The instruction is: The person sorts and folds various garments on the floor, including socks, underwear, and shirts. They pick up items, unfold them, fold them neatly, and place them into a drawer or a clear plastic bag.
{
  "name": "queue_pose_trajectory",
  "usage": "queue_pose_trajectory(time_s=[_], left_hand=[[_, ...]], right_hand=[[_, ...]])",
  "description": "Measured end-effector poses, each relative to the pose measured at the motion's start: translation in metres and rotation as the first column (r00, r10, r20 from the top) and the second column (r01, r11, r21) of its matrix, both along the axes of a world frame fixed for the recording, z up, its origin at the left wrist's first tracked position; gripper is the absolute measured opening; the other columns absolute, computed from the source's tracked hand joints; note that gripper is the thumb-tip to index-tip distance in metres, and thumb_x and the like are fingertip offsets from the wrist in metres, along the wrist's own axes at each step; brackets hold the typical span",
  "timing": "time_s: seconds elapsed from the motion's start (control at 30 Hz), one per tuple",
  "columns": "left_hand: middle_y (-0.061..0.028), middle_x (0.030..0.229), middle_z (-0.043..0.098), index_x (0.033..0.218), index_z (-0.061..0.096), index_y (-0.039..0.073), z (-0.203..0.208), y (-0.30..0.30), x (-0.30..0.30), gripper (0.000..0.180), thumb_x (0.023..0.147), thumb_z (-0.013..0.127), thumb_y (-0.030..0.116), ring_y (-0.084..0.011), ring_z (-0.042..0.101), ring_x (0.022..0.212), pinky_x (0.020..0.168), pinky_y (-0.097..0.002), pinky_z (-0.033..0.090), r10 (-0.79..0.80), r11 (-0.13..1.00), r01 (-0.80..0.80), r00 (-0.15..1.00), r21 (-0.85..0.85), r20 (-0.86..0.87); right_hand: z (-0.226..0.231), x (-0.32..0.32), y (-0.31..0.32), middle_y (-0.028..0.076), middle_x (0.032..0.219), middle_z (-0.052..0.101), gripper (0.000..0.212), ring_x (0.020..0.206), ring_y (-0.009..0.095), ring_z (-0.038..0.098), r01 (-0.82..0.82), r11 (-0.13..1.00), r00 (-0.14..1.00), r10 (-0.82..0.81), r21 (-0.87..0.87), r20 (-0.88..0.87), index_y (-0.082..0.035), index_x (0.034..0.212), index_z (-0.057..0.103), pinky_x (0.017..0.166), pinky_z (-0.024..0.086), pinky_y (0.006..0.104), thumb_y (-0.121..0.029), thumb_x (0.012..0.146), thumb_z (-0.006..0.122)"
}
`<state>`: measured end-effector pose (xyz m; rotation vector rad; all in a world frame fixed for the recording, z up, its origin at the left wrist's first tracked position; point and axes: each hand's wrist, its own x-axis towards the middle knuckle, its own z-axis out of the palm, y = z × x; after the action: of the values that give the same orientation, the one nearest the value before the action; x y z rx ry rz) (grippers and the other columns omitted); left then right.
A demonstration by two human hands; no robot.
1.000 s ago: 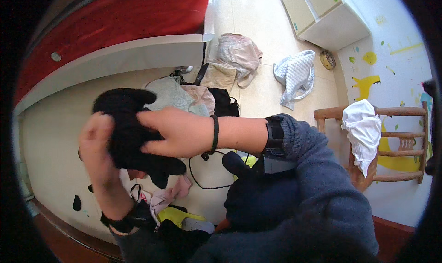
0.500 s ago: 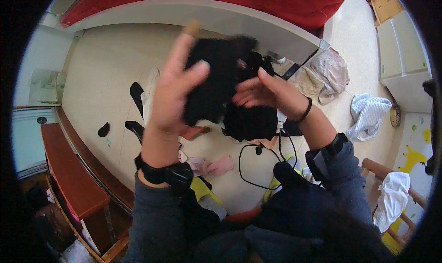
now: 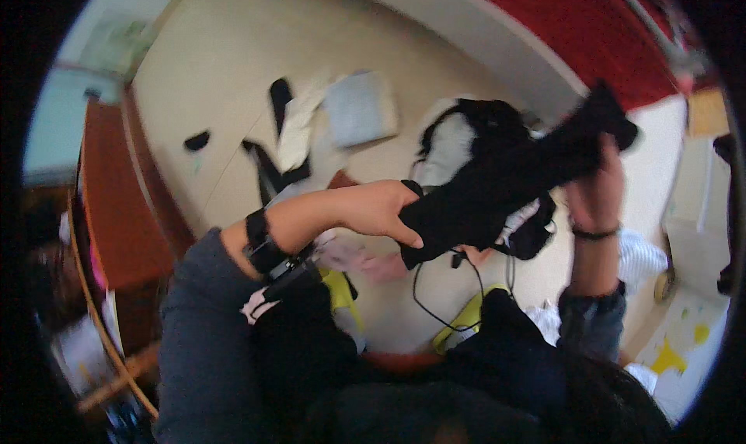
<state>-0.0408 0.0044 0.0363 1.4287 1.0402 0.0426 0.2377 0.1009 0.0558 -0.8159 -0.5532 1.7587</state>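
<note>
A long black cloth garment [image 3: 497, 176], its exact kind unclear, stretches slantwise between my hands above the floor. My left hand [image 3: 381, 212] grips its lower left end, thumb on top. At the upper right end, my right hand [image 3: 602, 181] is closed on the cloth, slightly blurred. Beneath the garment lies a black and white pile of clothing [image 3: 452, 139], partly hidden. A folded pale blue and cream cloth [image 3: 359, 110] rests on the floor farther left. Close to my left forearm, a pink cloth [image 3: 361, 259] lies on the floor.
Black sock-like pieces [image 3: 280, 102] and a cream cloth [image 3: 298, 137] lie to the left. A black cable [image 3: 423, 308] loops near my feet. A red-covered bed [image 3: 556, 32] stands at far right, a brown wooden cabinet [image 3: 128, 211] at left, a striped cloth [image 3: 641, 256] at right.
The view has turned. My hands have moved apart and to the right, and the bunched black cloth is now drawn out long between them. The folded pale blue cloth has come into sight.
</note>
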Motion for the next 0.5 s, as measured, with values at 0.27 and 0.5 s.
queue_pose_trajectory(time_s=[0.27, 0.5], left_hand=[[0.0010, 0.070, 0.063, 0.081, 0.065, 0.003, -0.053, -0.111, -0.098, 0.018, 0.077, 0.067, 0.021, -0.0066, 0.050, 0.059, 0.053, -0.0226, 0.039, 0.418, 0.843, -0.406, 0.907, -0.353, -0.047], [-0.0031, 0.078, 0.063, 0.091, 0.062, 0.002, -0.110, -0.204, -0.112, 0.032, 0.078, 0.067, 0.030, -0.0100, 0.054, 0.069, 0.063, -0.0238, 0.042, 0.644, 0.690, -0.566, 0.765, -0.452, 0.025]], right_hand=[[0.024, 0.025, 0.041, 0.010, 0.115, 0.055, 0.037, 0.105, 0.023, 0.051, -0.261, 0.947, 0.961, 0.236, 0.188, 0.143, -0.005, 0.123, 0.044, 0.095, 0.037, 0.0373, -0.024, 0.092, 0.043], [-0.001, -0.070, 0.000, 0.013, 0.105, 0.058, 0.054, 0.094, 0.024, 0.057, -0.682, 0.719, 0.297, 0.443, -0.137, 0.846, 0.002, 0.119, 0.043, 0.081, 0.045, 0.0324, -0.029, 0.079, 0.063]])
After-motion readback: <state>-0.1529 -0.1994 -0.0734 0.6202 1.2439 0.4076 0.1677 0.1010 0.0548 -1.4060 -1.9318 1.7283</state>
